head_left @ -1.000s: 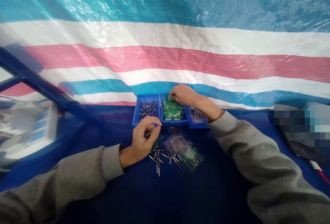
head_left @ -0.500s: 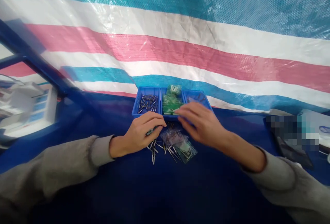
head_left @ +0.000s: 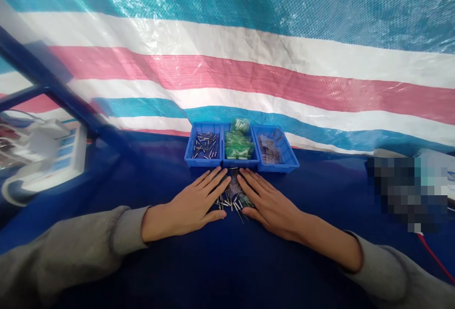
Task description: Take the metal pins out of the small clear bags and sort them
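My left hand (head_left: 196, 201) lies palm down, fingers stretched out, at the left side of a loose pile of thin metal rods (head_left: 227, 201). Opposite it, my right hand (head_left: 268, 200) is flat with fingers extended, partly covering small clear plastic bags (head_left: 234, 186) in the same pile. Just beyond my fingertips stand three blue bins side by side. The left bin (head_left: 204, 162) holds similar metal rods, the middle bin (head_left: 241, 162) green-tinted packets (head_left: 239, 145), and the right bin (head_left: 280, 168) clear packets (head_left: 270, 150). What lies under my palms is hidden.
A white power strip (head_left: 67, 152) with plugs and cables is at the left, by a blue metal frame (head_left: 53, 95). Striped plastic sheeting (head_left: 227, 69) hangs behind the blue table (head_left: 227, 261). A blurred-out dark object (head_left: 398, 190) and a red cable (head_left: 435, 257) lie at the right.
Both hands have come down flat beside the pile with fingers spread out. My right hand has moved away from the bins, and my left hand's curled fingers have straightened.
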`<state>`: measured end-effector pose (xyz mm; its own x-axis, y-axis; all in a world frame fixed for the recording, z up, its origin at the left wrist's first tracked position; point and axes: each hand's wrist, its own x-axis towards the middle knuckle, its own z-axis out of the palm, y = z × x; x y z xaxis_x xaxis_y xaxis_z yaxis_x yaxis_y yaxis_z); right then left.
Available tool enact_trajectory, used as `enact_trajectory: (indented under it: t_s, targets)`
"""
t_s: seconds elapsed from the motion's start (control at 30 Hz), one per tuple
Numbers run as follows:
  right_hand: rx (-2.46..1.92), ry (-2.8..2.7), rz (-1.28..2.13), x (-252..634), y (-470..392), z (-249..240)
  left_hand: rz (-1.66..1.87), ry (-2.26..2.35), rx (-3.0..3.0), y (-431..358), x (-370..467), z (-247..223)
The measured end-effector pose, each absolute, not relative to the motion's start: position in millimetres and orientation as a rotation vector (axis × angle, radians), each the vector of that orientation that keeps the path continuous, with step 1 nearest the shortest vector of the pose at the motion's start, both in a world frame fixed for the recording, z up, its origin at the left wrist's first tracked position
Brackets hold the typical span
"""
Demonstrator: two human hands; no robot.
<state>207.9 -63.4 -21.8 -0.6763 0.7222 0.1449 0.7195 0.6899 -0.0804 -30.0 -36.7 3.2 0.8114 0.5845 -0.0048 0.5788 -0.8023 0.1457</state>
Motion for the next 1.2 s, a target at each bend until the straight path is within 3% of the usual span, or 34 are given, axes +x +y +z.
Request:
enact_trajectory:
  t_s: [0.4,0.73,0.97,1.2]
  targets:
    - [-1.327,-2.530,-0.141,219,-81,0,0.117,0.950,2.893,-38,-28,4]
    - [-1.130,-2.672,-0.460,209,-74,4,0.178,0.919,2.913,-36,-20,1]
    - [-1.033,-2.605,-0.386,209,-64,10,0.243,0.896,2.864,-36,-18,2]
    - [-1.130,-2.624,-0.112,196,-92,11,0.840,0.786,2.676,-33,-17,16]
